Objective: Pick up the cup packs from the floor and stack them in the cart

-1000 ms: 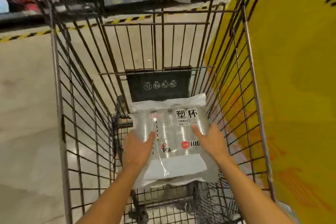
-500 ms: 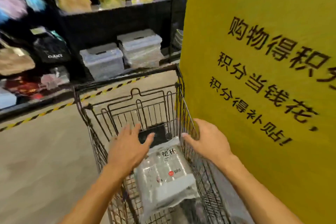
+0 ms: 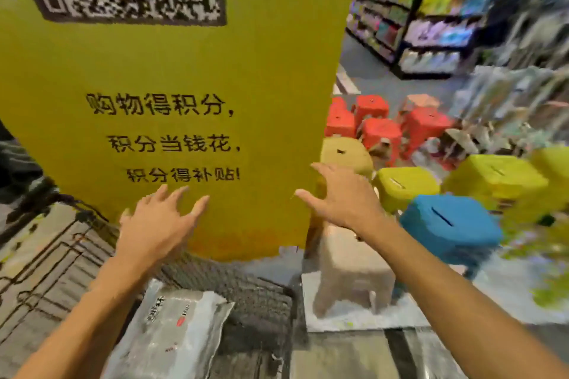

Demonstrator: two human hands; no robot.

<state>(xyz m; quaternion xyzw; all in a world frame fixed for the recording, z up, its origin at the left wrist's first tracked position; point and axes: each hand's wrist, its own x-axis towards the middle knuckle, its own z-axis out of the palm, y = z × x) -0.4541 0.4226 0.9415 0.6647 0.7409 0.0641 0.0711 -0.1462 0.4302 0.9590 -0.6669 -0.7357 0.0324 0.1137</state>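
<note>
A clear plastic cup pack (image 3: 172,326) with a white label lies inside the wire cart (image 3: 255,295) at the bottom left of the head view. My left hand (image 3: 154,224) hovers above it with fingers spread and nothing in it. My right hand (image 3: 341,197) is raised further right, also empty with fingers apart, in front of the edge of the yellow sign. Neither hand touches the pack. The frame is blurred by motion. No cup packs on the floor are visible.
A large yellow sign (image 3: 172,77) with a QR code and black text stands just behind the cart. Right of it are plastic stools: beige (image 3: 351,274), blue (image 3: 449,224), yellow-green (image 3: 403,184) and red (image 3: 381,129). Stocked shelves (image 3: 431,9) line an aisle at the upper right.
Both hands have let go of the cup pack, which now lies in the cart, and have risen. The view has swung to the right, toward the sign and the stools.
</note>
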